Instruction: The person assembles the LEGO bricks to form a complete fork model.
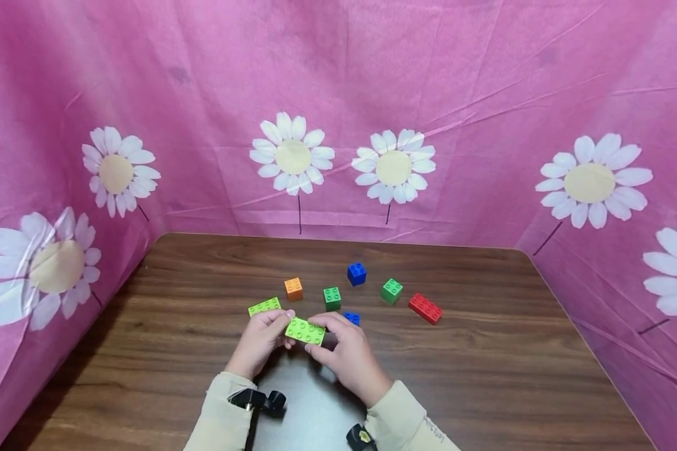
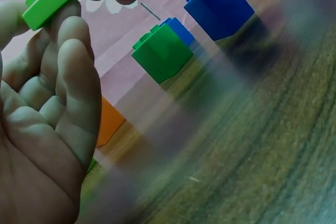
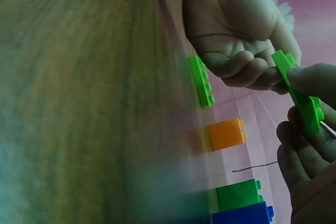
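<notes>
A lime-green building brick (image 1: 306, 331), wide and flat with studs on top, is held above the table between both hands. My left hand (image 1: 259, 338) pinches its left end, thumb at the upper edge and fingers beneath. The right hand (image 1: 350, 354) grips the other end between thumb and fingers; in the right wrist view the brick (image 3: 302, 95) tilts between the two hands. Just behind the left hand lies a second lime-green brick (image 1: 265, 305), partly hidden by it. A blue brick (image 1: 352, 318) is partly covered by the right hand.
Beyond the hands stand an orange brick (image 1: 294, 289), a green brick (image 1: 332, 298), another blue brick (image 1: 357, 274) and another green brick (image 1: 392, 290). A red brick (image 1: 425, 308) lies to the right. Pink flowered cloth (image 1: 338, 75) encloses the wooden table (image 1: 485, 376) at the back and sides.
</notes>
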The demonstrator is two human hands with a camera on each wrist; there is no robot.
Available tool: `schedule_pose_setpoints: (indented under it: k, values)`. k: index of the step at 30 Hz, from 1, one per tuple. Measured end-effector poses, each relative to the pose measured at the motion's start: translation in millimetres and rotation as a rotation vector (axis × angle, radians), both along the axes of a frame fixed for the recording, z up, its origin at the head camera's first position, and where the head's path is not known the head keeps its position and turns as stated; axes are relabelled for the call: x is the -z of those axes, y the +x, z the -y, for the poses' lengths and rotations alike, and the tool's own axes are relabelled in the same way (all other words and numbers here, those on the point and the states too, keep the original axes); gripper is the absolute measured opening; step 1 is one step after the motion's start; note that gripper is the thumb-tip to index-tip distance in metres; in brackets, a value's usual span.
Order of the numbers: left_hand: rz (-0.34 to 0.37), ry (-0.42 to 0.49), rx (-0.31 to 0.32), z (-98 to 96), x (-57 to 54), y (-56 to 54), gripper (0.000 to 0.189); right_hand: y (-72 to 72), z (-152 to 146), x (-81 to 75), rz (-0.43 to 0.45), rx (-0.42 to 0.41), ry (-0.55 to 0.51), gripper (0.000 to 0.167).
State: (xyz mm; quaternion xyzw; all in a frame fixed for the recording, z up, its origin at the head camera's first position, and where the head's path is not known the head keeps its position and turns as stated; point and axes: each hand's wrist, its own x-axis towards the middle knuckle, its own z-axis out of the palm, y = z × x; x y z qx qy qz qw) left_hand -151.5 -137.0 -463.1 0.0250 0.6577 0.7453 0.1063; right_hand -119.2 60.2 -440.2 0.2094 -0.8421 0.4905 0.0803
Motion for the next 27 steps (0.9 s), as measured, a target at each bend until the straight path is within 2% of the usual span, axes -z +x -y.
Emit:
schedule_pose_setpoints:
  k: [3, 5, 7, 13, 15, 18, 20, 22, 24, 27]
  values:
    - [-0.005, -0.002, -0.016, 1.5, -1.9, -0.7, 0.025, 0.0, -1, 2.3, -0.010, 0.013, -0.023, 0.036]
    - [-0.033, -0.027, -0.057, 4.4, -2.8, -1.3, 0.025, 0.1, -3, 3.3, -0.015, 0.031, -0.038, 0.036]
    - [-0.089, -0.074, -0.122, 9.2, -3.0, -1.9, 0.023, 0.6, -6, 3.5, -0.008, 0.049, -0.055, 0.037]
    - [-0.296, -0.295, -0.367, 30.6, -1.9, -4.5, 0.016, 0.1, -12, 1.5, -0.012, 0.074, -0.072, 0.038]
    - [-0.324, -0.350, -0.433, 39.0, 0.8, -5.0, 0.016, -0.1, -13, 0.1, -0.006, 0.072, -0.084, 0.038]
    - [-0.325, -0.416, -0.496, 49.7, 5.6, -5.6, 0.019, -0.3, -15, -1.8, -0.007, 0.077, -0.095, 0.038]
    - [-0.308, -0.451, -0.517, 55.5, 8.4, -6.0, 0.021, -1.0, -15, -3.5, -0.011, 0.082, -0.107, 0.039]
    - [-0.278, -0.489, -0.513, 60.0, 10.1, -7.0, 0.028, -2.3, -16, -5.4, -0.015, 0.086, -0.115, 0.039]
    - [-0.229, -0.546, -0.476, 63.7, 11.4, -7.8, 0.039, -3.3, -17, -7.2, -0.013, 0.088, -0.119, 0.039]
    - [-0.164, -0.648, -0.376, 66.1, 11.3, -10.7, 0.060, -5.4, -19, -11.6, -0.008, 0.091, -0.122, 0.039]
